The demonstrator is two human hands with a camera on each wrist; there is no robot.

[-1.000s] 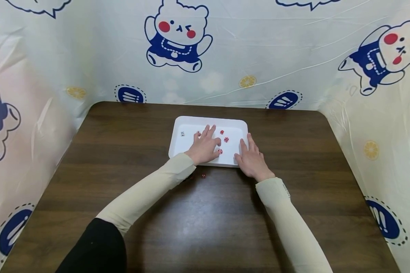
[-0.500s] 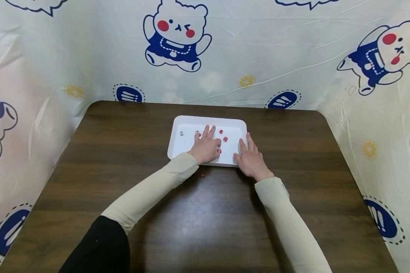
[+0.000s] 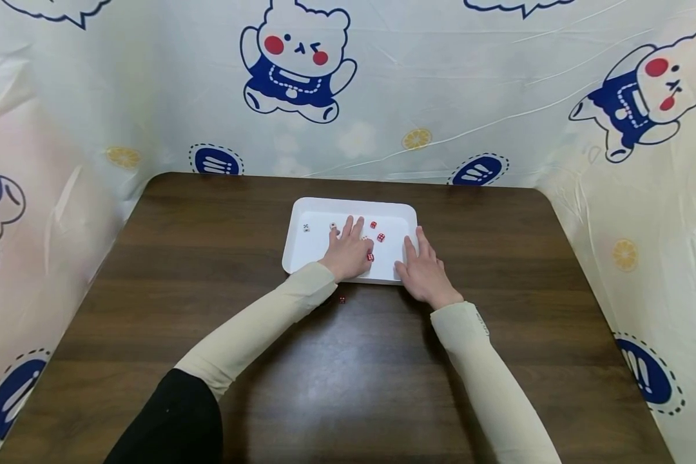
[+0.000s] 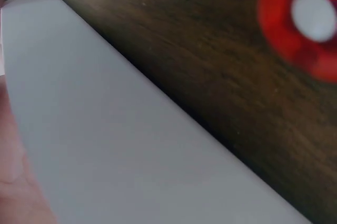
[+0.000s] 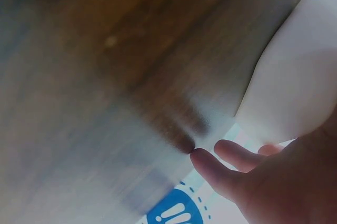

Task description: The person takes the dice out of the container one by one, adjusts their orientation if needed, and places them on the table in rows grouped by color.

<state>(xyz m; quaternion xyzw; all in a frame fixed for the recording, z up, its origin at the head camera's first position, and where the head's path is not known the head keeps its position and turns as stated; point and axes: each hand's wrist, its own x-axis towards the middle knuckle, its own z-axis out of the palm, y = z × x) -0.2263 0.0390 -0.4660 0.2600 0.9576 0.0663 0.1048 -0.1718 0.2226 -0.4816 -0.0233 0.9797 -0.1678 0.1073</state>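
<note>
A white tray (image 3: 310, 258) lies on the table with several small dice in it. My left hand (image 3: 346, 254) is over its middle, fingers spread, while the thumb and bent index finger pinch a red die (image 3: 370, 257). Beyond it lie another red die (image 3: 381, 238) and a third red die (image 3: 374, 225). To the left are a white die (image 3: 306, 227) and a second white die (image 3: 333, 225). My right hand (image 3: 426, 274) rests at the tray's right rim, fingers extended. In the right wrist view its fingers (image 5: 216, 171) reach outside the tray wall (image 5: 295, 77).
A red die (image 3: 342, 299) sits on the dark wooden table (image 3: 336, 380), in front of the tray. The left wrist view shows a blurred red die (image 4: 310, 19) close up beside the tray wall (image 4: 116, 113). Printed curtain (image 3: 377, 84) surrounds the table.
The left hand has shifted slightly right and nearer relative to the tray. The right hand and the tray's dice stay nearly where they were; the head view has drifted a little.
</note>
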